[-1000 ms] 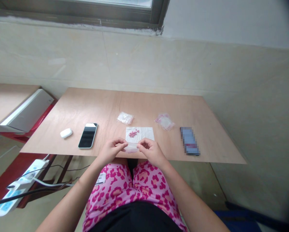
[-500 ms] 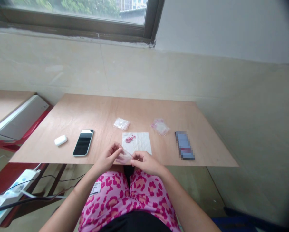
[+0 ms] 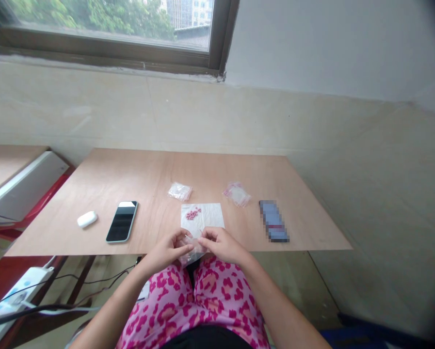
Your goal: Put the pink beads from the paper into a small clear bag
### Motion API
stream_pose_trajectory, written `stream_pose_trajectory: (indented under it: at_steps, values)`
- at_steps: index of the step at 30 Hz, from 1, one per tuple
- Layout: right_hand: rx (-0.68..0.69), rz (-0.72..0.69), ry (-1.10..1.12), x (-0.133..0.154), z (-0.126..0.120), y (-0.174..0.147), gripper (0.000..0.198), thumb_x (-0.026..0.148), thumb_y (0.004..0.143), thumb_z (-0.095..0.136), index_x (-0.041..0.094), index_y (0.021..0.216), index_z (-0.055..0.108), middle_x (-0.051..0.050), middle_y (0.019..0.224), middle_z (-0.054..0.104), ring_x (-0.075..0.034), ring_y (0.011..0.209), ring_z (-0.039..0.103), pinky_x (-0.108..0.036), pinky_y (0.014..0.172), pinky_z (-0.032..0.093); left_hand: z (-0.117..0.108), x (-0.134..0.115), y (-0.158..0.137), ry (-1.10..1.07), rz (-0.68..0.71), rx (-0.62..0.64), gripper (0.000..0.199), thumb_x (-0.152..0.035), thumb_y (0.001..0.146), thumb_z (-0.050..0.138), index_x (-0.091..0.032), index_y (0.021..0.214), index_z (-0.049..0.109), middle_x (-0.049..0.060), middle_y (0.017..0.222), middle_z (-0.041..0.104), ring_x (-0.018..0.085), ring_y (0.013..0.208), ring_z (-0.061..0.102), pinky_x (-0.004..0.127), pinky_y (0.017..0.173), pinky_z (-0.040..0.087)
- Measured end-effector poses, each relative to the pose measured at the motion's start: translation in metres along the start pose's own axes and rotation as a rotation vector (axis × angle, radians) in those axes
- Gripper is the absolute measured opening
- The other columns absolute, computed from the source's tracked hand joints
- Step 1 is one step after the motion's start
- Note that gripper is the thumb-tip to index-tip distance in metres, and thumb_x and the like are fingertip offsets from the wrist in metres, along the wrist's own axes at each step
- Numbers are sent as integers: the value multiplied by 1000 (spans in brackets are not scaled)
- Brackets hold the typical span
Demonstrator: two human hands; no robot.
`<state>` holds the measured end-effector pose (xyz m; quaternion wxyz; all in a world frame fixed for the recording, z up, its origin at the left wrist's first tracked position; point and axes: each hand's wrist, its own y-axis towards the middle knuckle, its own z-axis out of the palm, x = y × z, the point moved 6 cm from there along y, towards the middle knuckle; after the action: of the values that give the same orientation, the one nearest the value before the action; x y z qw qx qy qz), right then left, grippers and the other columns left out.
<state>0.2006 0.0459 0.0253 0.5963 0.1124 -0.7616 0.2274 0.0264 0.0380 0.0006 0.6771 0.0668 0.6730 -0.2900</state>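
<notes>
At the table's front edge, a clear plastic bag [image 3: 192, 253] is held between my two hands. My left hand [image 3: 175, 248] closes its fingers on the bag's left side. Thumb and fingertips of my right hand [image 3: 220, 243] pinch the bag's upper right part. Just beyond them lies a white sheet [image 3: 212, 213], partly covered by my hands. On its upper left sits a small cluster of pink beads [image 3: 193, 214]. Farther back are two loose piles of small clear bags, one at the left [image 3: 180, 191] and one with pinkish edges at the right [image 3: 236, 194].
Left on the wooden table [image 3: 148, 169] lie a phone [image 3: 122, 222] and a white earbud case [image 3: 87, 219]. A second phone [image 3: 274, 221], blurred out, lies to the right. Below the left edge are a power strip [image 3: 21, 295] and cables.
My hands have drawn closer together, and the bag now hangs lower, over the table's front edge. The head view has tilted slightly upward.
</notes>
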Motion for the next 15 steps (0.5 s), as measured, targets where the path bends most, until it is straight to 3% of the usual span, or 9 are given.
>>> stream_pose_trajectory:
  at_steps: [4,8,11,15]
  values:
    - [-46,12,60,1,-11,1,31,43,92,65,18,73,60,-1,72,66,-13,61,54,-22,55,40,-9,2,5,-111,26,-46,44,-47,80,82,-18,105,59,1,84,65,15,70,64,25,64,49]
    - [108,73,167,-4,6,-2,27,45,90,69,18,88,65,-2,74,70,-15,61,62,-23,55,45,-6,6,7,-120,25,-21,42,-48,81,81,-18,101,59,-4,72,60,10,58,55,22,56,43]
    - [92,97,162,-9,14,-2,27,41,89,70,19,102,66,-2,77,71,-16,64,65,-23,55,48,-3,8,7,-86,40,-1,46,-46,85,78,-18,116,58,-3,75,62,12,63,59,24,60,46]
    - [-86,11,100,3,-2,5,25,43,90,70,18,90,68,-2,78,70,-16,68,66,-25,60,52,-12,4,6,21,120,-103,61,-44,87,75,-22,139,50,6,103,68,20,92,67,33,81,53]
